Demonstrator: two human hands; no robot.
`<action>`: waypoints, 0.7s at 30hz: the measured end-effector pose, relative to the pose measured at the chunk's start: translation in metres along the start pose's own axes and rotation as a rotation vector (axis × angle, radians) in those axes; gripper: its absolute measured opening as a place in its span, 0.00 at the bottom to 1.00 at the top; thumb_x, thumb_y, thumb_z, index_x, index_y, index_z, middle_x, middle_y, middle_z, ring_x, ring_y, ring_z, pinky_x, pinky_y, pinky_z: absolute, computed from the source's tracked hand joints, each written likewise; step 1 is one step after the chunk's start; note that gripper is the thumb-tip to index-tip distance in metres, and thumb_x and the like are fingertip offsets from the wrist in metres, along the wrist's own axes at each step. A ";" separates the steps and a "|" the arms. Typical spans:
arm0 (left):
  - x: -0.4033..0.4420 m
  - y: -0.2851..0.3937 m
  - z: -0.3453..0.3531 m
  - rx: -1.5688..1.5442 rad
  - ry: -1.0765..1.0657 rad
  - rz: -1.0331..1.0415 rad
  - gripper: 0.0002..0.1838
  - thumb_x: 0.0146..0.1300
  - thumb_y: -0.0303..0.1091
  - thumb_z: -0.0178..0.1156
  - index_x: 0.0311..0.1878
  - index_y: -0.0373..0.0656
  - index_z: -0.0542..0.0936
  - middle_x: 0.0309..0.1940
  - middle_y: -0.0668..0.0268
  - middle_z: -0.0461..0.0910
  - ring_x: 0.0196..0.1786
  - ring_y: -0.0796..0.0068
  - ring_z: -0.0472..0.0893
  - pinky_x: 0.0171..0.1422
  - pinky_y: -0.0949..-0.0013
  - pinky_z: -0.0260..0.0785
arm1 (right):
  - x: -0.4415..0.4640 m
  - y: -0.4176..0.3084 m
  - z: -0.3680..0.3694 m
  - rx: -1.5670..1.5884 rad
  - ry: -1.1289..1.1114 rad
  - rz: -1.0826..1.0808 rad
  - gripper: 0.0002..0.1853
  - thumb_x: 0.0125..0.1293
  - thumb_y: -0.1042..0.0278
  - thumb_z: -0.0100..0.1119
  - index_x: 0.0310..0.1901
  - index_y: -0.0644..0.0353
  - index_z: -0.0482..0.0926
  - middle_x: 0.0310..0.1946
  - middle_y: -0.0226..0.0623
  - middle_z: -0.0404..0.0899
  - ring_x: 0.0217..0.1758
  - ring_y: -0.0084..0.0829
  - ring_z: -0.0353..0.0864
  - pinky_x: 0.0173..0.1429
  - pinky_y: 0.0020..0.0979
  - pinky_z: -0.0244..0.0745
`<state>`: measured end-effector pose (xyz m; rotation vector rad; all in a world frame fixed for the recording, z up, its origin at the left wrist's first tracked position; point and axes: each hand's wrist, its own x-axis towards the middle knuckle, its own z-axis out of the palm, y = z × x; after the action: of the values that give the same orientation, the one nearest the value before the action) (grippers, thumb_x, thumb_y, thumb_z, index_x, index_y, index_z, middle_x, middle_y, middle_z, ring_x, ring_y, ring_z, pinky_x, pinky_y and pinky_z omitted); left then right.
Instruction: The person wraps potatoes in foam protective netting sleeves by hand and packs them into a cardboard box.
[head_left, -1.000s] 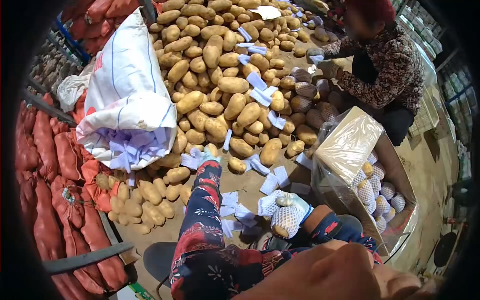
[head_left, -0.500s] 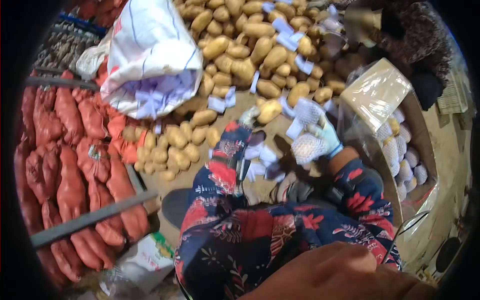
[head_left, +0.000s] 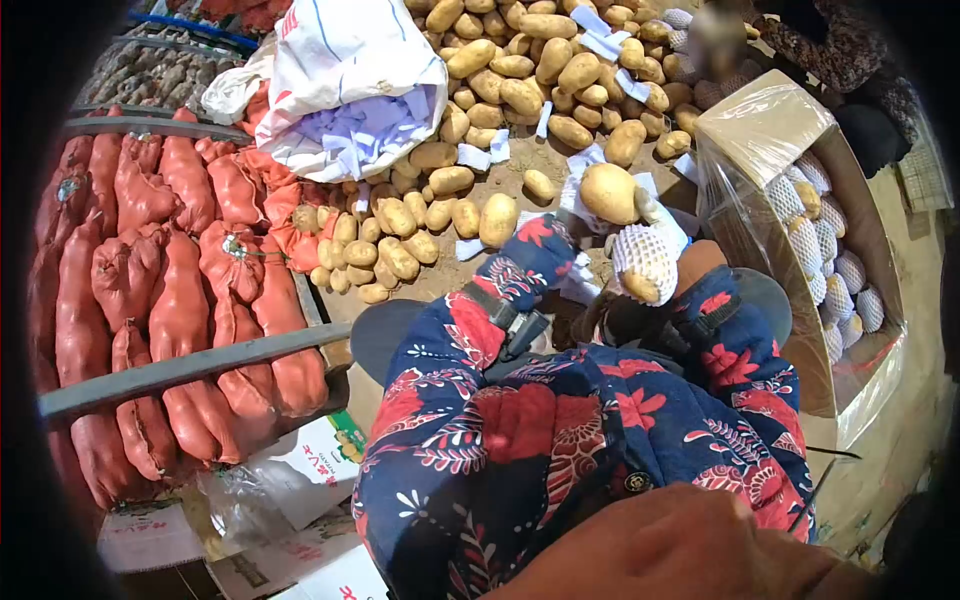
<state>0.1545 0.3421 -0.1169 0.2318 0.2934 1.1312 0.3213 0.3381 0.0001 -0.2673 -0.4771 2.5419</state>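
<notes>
My gloved right hand [head_left: 664, 228] is closed around a potato in a white foam net [head_left: 645, 265]. Its fingertips also reach the side of a large bare potato [head_left: 609, 193]. My left hand [head_left: 581, 232], partly hidden by its sleeve and blurred, is at the lower left of that bare potato and appears to grip it. Pale lilac foam nets [head_left: 586, 160] lie flat on the ground just beyond my hands. A small loose potato [head_left: 539, 185] rests to the left of them.
A large potato heap [head_left: 520, 95] spreads ahead, with a smaller group [head_left: 398, 257] at left. A white sack [head_left: 350, 60] holds foam nets. At right stands a plastic-lined carton [head_left: 800, 365] with netted potatoes. Red sacks [head_left: 190, 330] and a metal bar [head_left: 200, 368] are at left. Another person's sleeve [head_left: 845, 45] shows.
My left hand has moved right, toward my right hand, and the large bare potato has come between them. The netted potato remains in my right hand. The whole view has shifted.
</notes>
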 end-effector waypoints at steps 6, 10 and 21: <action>-0.039 0.010 0.064 0.648 0.236 0.353 0.27 0.56 0.53 0.53 0.51 0.43 0.66 0.45 0.57 0.73 0.44 0.67 0.74 0.51 0.63 0.67 | 0.019 -0.006 -0.042 -0.295 0.143 -0.029 0.33 0.42 0.61 0.70 0.50 0.65 0.67 0.41 0.41 0.75 0.42 0.30 0.77 0.43 0.33 0.75; -0.044 0.003 0.097 1.534 0.514 0.605 0.10 0.56 0.28 0.58 0.40 0.39 0.71 0.34 0.63 0.75 0.33 0.71 0.75 0.39 0.71 0.69 | 0.046 0.005 -0.099 -1.208 0.600 -0.364 0.34 0.41 0.59 0.70 0.50 0.66 0.67 0.41 0.45 0.75 0.43 0.33 0.76 0.46 0.31 0.73; -0.043 -0.025 0.079 0.737 0.306 0.286 0.41 0.47 0.30 0.67 0.63 0.39 0.55 0.52 0.52 0.70 0.51 0.63 0.74 0.54 0.62 0.69 | 0.033 -0.009 -0.061 -0.555 0.525 -0.741 0.30 0.46 0.81 0.59 0.54 0.62 0.64 0.47 0.39 0.72 0.47 0.30 0.73 0.50 0.28 0.71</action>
<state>0.1858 0.2901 -0.0461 0.7715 0.9754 1.3037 0.3151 0.3803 -0.0549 -0.7692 -0.8641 1.5080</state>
